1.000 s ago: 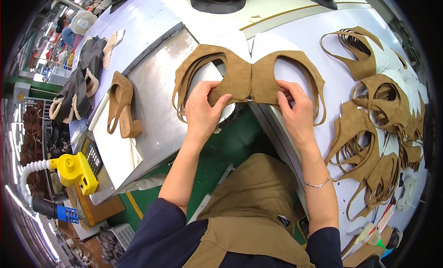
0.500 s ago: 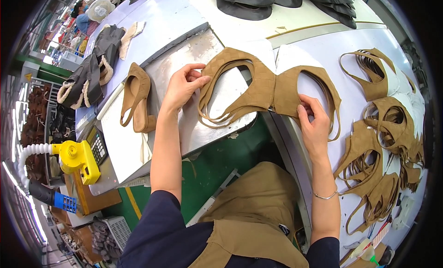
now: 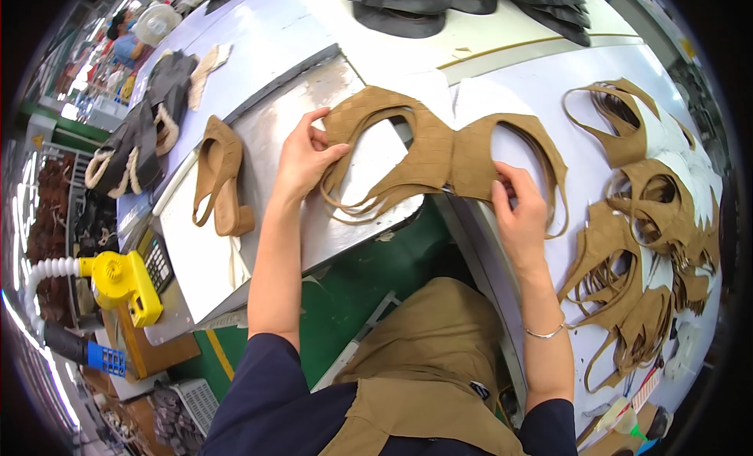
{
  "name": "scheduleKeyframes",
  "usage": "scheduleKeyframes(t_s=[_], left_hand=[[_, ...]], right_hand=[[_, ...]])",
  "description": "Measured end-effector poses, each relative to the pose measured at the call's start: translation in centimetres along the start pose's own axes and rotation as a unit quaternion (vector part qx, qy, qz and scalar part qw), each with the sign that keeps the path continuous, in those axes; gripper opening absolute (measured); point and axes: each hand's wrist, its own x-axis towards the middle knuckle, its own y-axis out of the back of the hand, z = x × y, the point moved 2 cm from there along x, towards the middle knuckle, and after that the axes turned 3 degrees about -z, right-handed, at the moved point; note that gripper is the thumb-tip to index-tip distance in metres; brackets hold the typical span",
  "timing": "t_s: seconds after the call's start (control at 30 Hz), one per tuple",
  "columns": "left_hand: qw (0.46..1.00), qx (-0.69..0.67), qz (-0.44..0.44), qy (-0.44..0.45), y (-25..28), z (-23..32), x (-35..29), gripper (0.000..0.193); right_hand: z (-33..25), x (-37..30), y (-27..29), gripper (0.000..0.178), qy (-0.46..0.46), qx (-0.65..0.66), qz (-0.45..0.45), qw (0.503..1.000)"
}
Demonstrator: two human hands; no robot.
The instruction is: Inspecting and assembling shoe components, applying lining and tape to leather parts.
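Observation:
A stack of tan woven shoe-upper pieces [image 3: 427,154] lies across the gap between a grey metal table [image 3: 282,142] and a white table [image 3: 541,87]. My left hand [image 3: 302,158] grips the left edge of the stack, thumb and fingers around the strap loop. On the right half of the stack lies my right hand [image 3: 518,209], its fingers pressed down and pinching the layers near the middle. Thin tan straps hang from the stack's lower edge.
Several more tan upper pieces [image 3: 651,244] lie piled at the right. A tan sandal [image 3: 220,181] rests on a white sheet at the left, with dark fur-lined shoes [image 3: 137,134] beyond. A yellow heat gun [image 3: 118,279] sits at lower left. Black soles [image 3: 463,5] line the far edge.
My left hand has moved from the middle of the stack out to its left edge. My right hand stayed on the right half. The view has shifted right and down.

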Motion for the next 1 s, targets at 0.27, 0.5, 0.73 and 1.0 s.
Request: scheduleKeyframes(t_s=[0.27, 0.5, 0.73, 1.0], left_hand=[[0.999, 0.025, 0.014, -0.025, 0.6, -0.8, -0.1, 0.064], [1.0, 0.016, 0.016, 0.006, 0.1, -0.3, -0.1, 0.057], [0.987, 0.14, 0.079, -0.03, 0.3, 0.3, -0.3, 0.062], [0.941, 0.042, -0.07, -0.327, -15.0, 14.8, -15.9, 0.024]], right_hand=[[-3.1, 0.4, 1.4, 0.052, 0.165, -0.249, 0.115, 0.947], [0.3, -1.8, 0.0, 0.059, 0.009, -0.321, 0.049, 0.946], [-2.6, -4.5, 4.3, 0.041, 0.047, -0.186, 0.061, 0.98], [-2.4, -20.4, 20.0, 0.026, -0.082, -0.241, 0.213, 0.943]])
